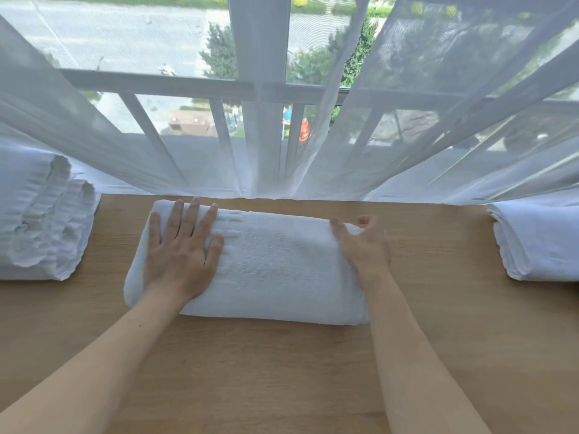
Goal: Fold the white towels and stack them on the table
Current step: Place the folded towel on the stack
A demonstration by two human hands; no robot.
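Note:
A folded white towel lies flat in the middle of the wooden table, near its far edge. My left hand rests flat on the towel's left part, fingers spread, holding nothing. At the towel's right end my right hand has its fingers curled over the far corner; the hand is blurred, so whether it pinches the cloth is unclear. A stack of folded white towels sits at the table's left edge. Another folded white pile sits at the right edge.
Sheer white curtains hang behind the table's far edge and brush it, in front of a window with a railing. Bare wood stretches between the towel and me.

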